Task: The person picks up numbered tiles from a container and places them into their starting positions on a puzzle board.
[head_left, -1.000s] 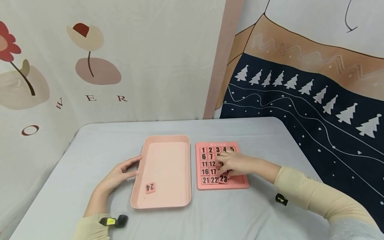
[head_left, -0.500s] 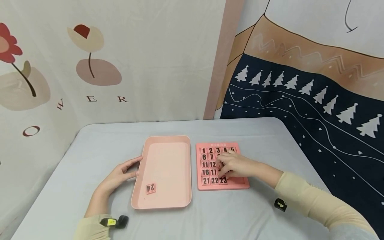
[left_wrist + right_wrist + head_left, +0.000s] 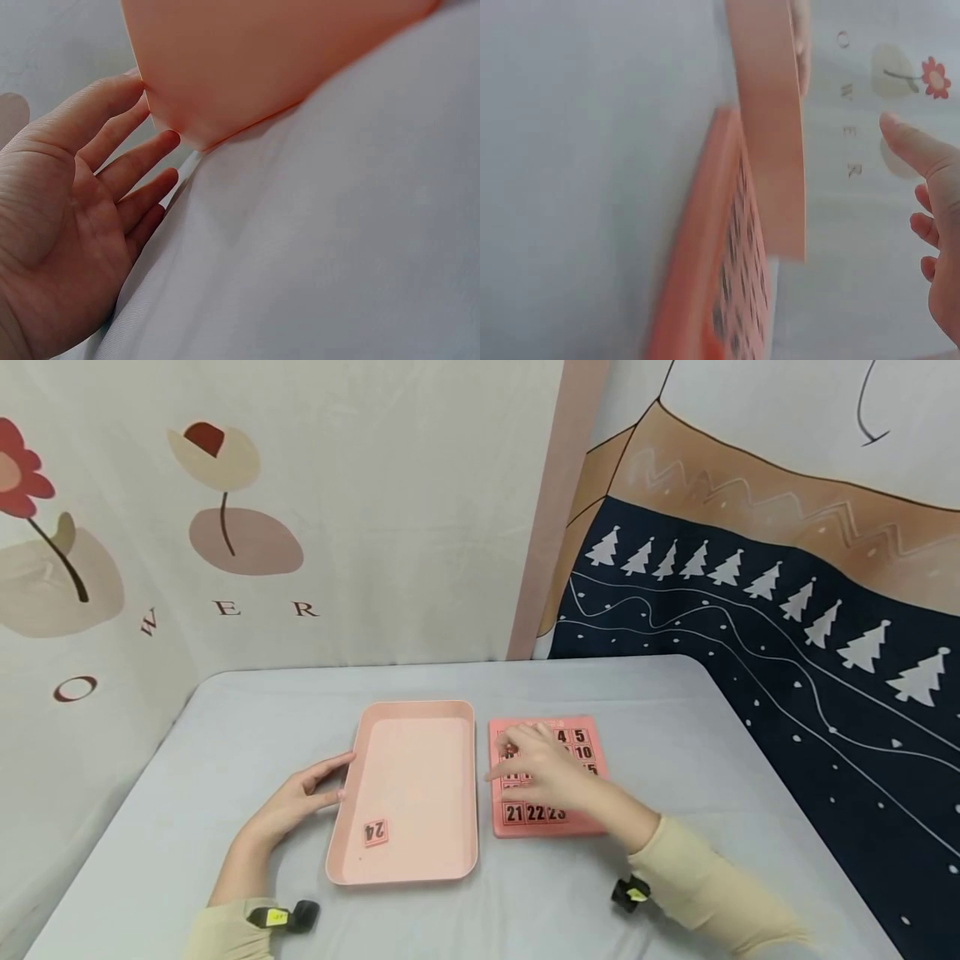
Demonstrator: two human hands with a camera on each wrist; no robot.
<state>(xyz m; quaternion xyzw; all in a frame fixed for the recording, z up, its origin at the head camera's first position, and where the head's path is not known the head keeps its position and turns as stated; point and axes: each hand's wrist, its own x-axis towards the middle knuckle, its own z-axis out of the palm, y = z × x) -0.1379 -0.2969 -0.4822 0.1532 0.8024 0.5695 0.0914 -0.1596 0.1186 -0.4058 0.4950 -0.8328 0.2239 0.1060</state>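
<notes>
A pink number board (image 3: 543, 831) with black-numbered tiles lies on the table. Its bottom row shows 21, 22 and 23; the bottom right corner is hidden by my right arm. My right hand (image 3: 543, 768) hovers over the board's left half, fingers spread toward the tray and nothing between them, covering several tiles. In the right wrist view the board is blurred below it. One loose tile marked 24 (image 3: 376, 832) lies upside down in the lower left of the pale pink tray (image 3: 420, 760). My left hand (image 3: 296, 797) touches the tray's left rim with relaxed fingers (image 3: 142, 161).
The tray stands just left of the board, with a narrow gap between them. A pale cloth covers the table (image 3: 262, 710). Printed curtains (image 3: 405, 527) hang behind it. Both wrists carry small black devices (image 3: 303, 916).
My right hand has left the tile at 23 and moved left across the board toward the tray. Tile 23 has settled into the bottom row. My left hand stays at the tray.
</notes>
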